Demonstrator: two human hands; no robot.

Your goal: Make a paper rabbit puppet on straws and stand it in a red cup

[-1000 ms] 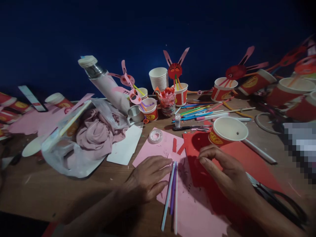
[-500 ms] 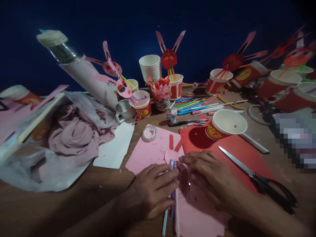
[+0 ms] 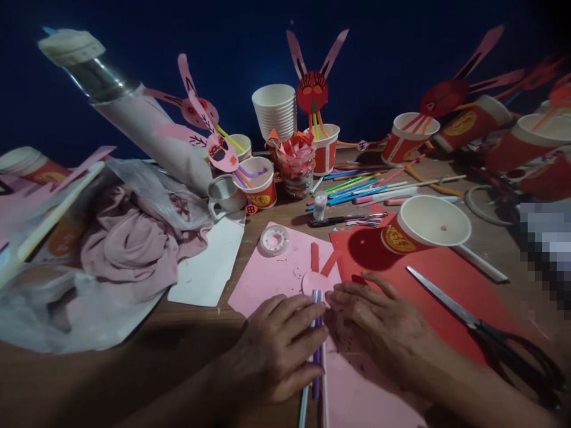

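Observation:
My left hand (image 3: pixel 285 348) lies across a small bundle of straws (image 3: pixel 317 356), purple and whitish, with its fingers stretched over them. The straws' upper ends touch the lower edge of a pale pink paper circle (image 3: pixel 314 282), which has two red paper strips sticking up from it like ears. My right hand (image 3: pixel 379 315) is flattened, its fingertips on the paper just right of the straw tops. Whether a bit of tape lies under those fingertips, I cannot tell. Beneath both hands is pink paper (image 3: pixel 370 386). A roll of clear tape (image 3: pixel 266 239) rests on the pink sheet above.
To the right, black-handled scissors (image 3: pixel 475 324) lie across red paper (image 3: pixel 450 291), below a paper cup (image 3: pixel 401 232). Several rabbit-faced cups, a stack of white cups (image 3: pixel 275 113) and coloured sticks (image 3: pixel 352 191) stand behind. A plastic bag (image 3: pixel 96 306) with pink cloth is at left.
My right hand's fingers have flattened from a bent, gathered pose onto the paper beside the straws. My left hand stays on the straws. The camera view has shifted slightly.

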